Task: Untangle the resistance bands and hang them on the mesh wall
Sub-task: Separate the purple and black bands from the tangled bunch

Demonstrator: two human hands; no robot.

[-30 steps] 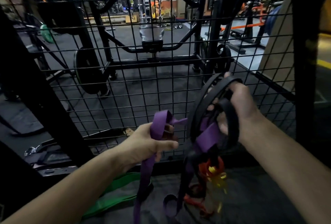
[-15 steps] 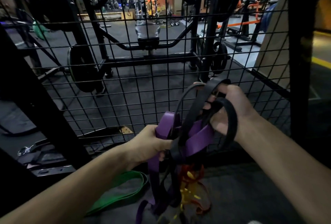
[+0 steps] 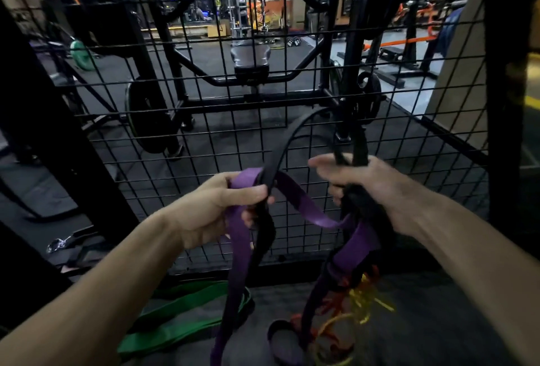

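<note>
Hands work a knot of bands in front of the mesh wall point(image 3: 204, 120). The left hand point(image 3: 213, 207) has its fingers curled round the purple band point(image 3: 301, 205) and a strand of the black band point(image 3: 280, 149), which arches up and across to the right hand point(image 3: 371, 184), clamped on the black loops. Red and yellow bands point(image 3: 356, 304) dangle tangled below. A green band point(image 3: 181, 324) lies on the floor by the wall's base.

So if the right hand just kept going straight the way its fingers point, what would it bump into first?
The right hand points leftward, toward the left hand. First in that line looks to be the black band arching between the hands, then the purple band. Depth is unclear, so it might slip past them.
</note>
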